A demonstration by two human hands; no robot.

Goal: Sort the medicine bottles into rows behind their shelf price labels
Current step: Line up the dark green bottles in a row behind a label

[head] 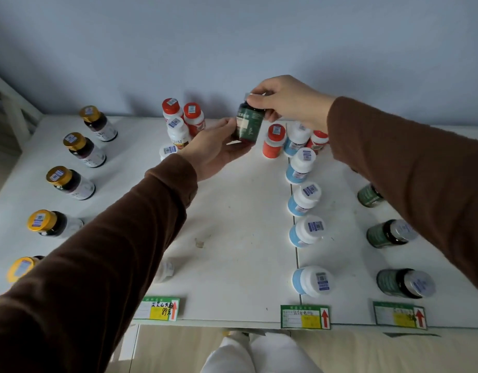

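A: What are we holding?

B: A dark green-labelled bottle [248, 124], lifted off the white shelf [232, 224]. Our right hand [286, 102] pinches its cap from above, and our left hand [215, 150] cups its base, fingers curled around it.

A: Where does it sit relative to the blue-and-white bottle row [305, 211]?

B: Above and to the left of that row's far end, just beside the orange bottle with a red cap [273, 141].

A: And the rest?

B: Left of the row, behind our left hand, stands a cluster of red- and white-capped bottles [182, 122]; further left runs a line of gold-capped dark bottles [71, 181]. Right of the row stand green bottles with silver caps [391, 234]. Price labels [305, 316] line the shelf's front edge.
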